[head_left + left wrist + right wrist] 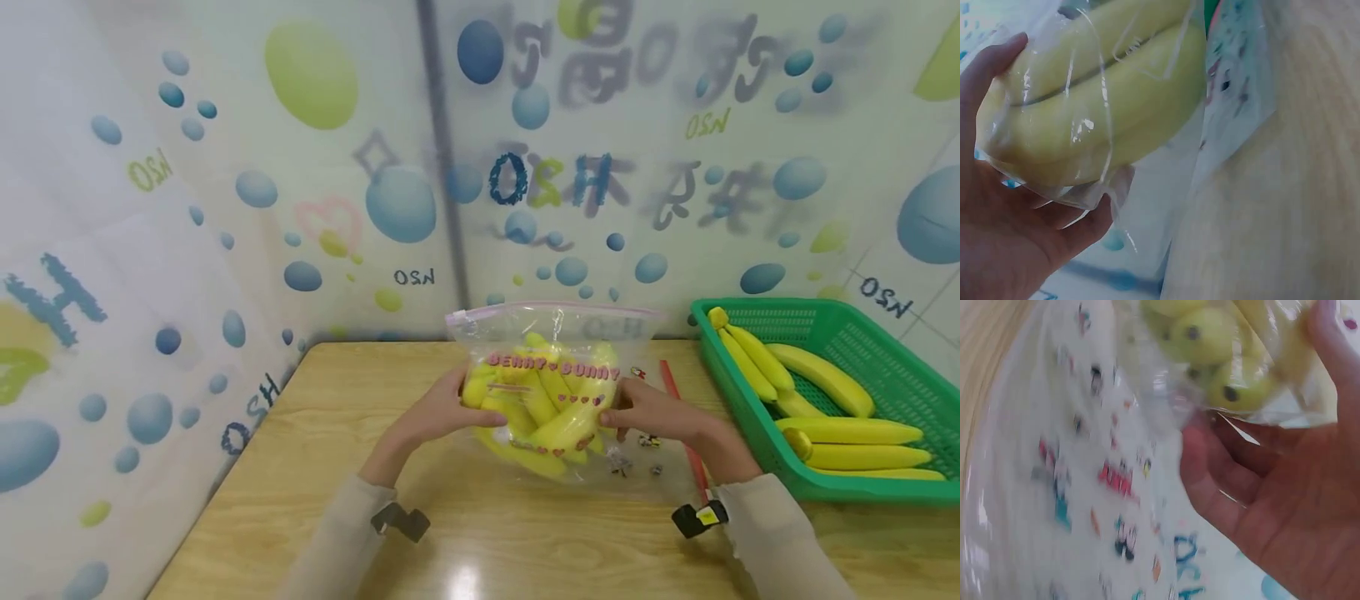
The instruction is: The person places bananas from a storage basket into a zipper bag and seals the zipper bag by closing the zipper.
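A clear zip bag (555, 333) with pink "BERRY BUNNY" lettering stands held up over the table, full of yellow bananas (540, 396). My left hand (442, 408) grips its left side, thumb in front and fingers behind. In the left wrist view that hand (1029, 206) curls round bananas (1116, 119) through the plastic. The right hand (660, 412) holds the bag's other side. Dark-tipped banana ends (1222, 356) show above its fingers in the right wrist view, where the hand (1272, 481) cups the bag.
A green plastic basket (750, 479) with several bananas (825, 379) stands at the right. Flat on the wooden table (360, 392), partly behind the right forearm, lies a printed clear bag (637, 467) with a red strip (670, 383). A patterned curtain (337, 167) hangs behind.
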### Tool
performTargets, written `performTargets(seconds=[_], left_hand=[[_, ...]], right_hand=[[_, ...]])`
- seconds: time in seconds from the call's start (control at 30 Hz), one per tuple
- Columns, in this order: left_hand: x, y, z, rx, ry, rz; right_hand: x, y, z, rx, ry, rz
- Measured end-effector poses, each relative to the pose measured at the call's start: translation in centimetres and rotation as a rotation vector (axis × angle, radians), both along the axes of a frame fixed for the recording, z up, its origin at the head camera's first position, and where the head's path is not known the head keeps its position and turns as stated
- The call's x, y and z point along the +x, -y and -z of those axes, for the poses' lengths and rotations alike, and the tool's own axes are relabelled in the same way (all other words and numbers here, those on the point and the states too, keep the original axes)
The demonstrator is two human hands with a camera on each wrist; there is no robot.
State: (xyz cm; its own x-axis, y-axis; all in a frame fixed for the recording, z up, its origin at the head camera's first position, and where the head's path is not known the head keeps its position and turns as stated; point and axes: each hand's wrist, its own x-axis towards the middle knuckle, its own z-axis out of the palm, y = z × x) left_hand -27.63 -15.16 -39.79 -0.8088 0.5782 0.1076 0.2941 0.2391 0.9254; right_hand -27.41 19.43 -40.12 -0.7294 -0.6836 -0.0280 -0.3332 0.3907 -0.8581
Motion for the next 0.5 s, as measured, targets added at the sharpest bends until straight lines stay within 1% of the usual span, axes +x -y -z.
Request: performTargets(seconds=[0.07, 0.1, 0.17, 0.23, 0.3, 0.4, 0.47, 0.5], left_hand=[[-0.4, 0.7, -0.6, 0.031, 0.026, 0.001], [-0.5, 1.2, -0.9, 0.038, 0.039, 0.001], [-0.8, 2.2, -1.4, 0.038, 0.071, -0.006], [-0.9, 3.4, -1.8, 0.027, 0.109, -0.017], [-1.0, 4.6, -2.0, 0.013, 0.148, -0.032], [-1.1, 6.3, -2.1, -0.030, 0.180, -0.086], [-1.2, 7.3, -2.0, -0.056, 0.201, -0.131], [-1.3, 7.8, -2.0, -0.074, 0.210, -0.162]], right_hand=[[0.4, 1.1, -0.7, -0.022, 0.021, 0.060], [0.6, 1.6, -1.0, -0.030, 0.051, 0.096], [1.1, 2.9, -1.6, -0.034, 0.082, 0.165], [1.3, 4.3, -2.0, -0.049, 0.116, 0.197], [1.4, 5.6, -2.3, -0.058, 0.160, 0.217], [1.3, 7.5, -2.3, -0.082, 0.236, 0.222], [1.0, 8.7, -2.2, -0.089, 0.270, 0.217], [0.7, 9.3, -2.0, -0.097, 0.284, 0.201]])
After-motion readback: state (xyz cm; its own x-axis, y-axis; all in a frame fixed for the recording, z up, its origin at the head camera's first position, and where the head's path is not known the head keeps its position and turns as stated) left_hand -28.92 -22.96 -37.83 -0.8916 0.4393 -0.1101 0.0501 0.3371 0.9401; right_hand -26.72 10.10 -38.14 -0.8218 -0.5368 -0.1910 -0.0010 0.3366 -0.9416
